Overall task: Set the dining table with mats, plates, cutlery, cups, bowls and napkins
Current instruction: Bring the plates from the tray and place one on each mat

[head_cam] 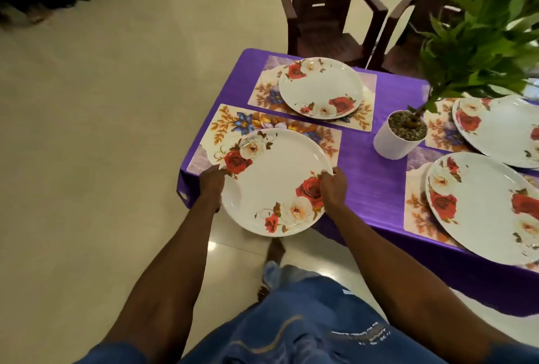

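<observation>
The plate-laying step looks nearly done; the left hand (212, 181) and right hand (333, 188) each pinch a rim of the fourth rose-patterned plate (274, 183), fingers curled under it, holding it partly over the near floral mat (224, 124) and overhanging the table edge; next it wants sliding inward to centre; a purple tablecloth (367, 171) covers the table, three plates already on mats, a white potted plant (401, 137) between them; dark plastic chairs (329, 5) stand on pale tiles.
</observation>
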`<state>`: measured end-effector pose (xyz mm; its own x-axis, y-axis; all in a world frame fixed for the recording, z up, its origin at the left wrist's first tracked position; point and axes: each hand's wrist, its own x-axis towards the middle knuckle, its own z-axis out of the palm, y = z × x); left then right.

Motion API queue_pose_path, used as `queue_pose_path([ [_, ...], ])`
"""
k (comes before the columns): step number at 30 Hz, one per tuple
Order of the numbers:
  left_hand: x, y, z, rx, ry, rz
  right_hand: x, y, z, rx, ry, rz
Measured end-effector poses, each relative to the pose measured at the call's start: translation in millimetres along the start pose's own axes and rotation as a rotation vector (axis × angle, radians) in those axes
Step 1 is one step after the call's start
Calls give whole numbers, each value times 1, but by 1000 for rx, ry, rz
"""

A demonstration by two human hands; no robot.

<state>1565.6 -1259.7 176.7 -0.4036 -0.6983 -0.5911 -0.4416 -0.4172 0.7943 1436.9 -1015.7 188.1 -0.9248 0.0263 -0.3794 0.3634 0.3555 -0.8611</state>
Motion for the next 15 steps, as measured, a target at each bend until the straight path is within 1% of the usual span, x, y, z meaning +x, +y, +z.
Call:
queue_pose_path([
  [2, 23, 9, -2, 58, 46, 78, 9, -7, 19, -24, 32, -14],
  [3, 35, 12, -3, 49, 77, 107, 13, -10, 29, -37, 47, -13],
  [5, 57, 24, -8, 52, 120, 117, 22, -16, 52, -47, 88, -6],
  [7, 80, 34, -15, 60, 128, 107, 27, -23, 72, -44, 135, 13],
  [10, 100, 44, -24, 74, 133, 60, 33, -28, 91, -61, 156, 41],
  [15, 122, 47, -24, 90, 90, 49, 38, -29, 104, -137, 197, 60],
])
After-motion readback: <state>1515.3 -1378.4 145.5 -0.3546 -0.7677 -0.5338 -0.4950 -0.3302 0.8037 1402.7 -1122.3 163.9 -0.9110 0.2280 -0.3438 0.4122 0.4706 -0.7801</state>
